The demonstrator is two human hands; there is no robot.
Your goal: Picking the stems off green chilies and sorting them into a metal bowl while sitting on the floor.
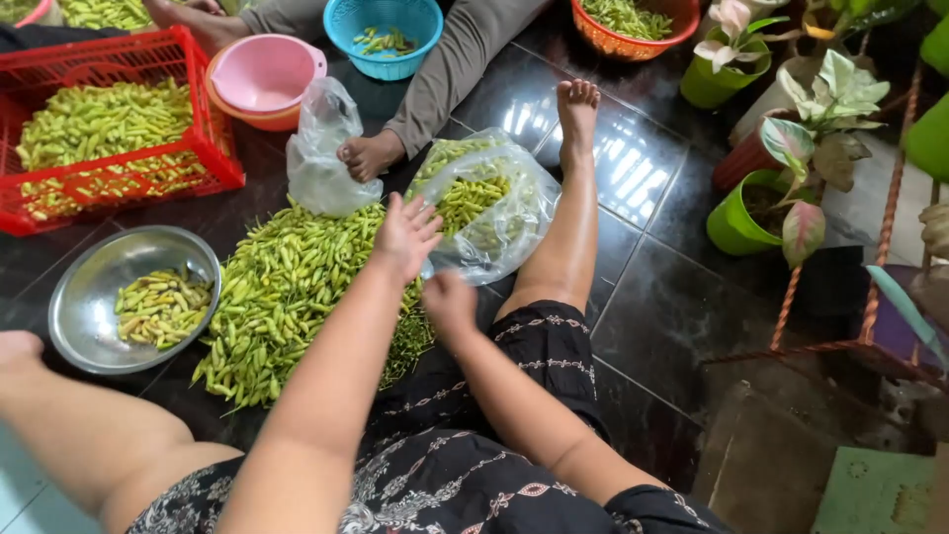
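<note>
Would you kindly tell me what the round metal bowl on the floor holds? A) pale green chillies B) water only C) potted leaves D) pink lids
A: the metal bowl holds a small heap of pale green chillies, beside the big chilli pile.

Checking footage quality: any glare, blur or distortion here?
Head view: window glare on the dark floor tiles; left hand and right hand slightly motion-soft; chili pile sharp; edges bowed by the wide lens.
</note>
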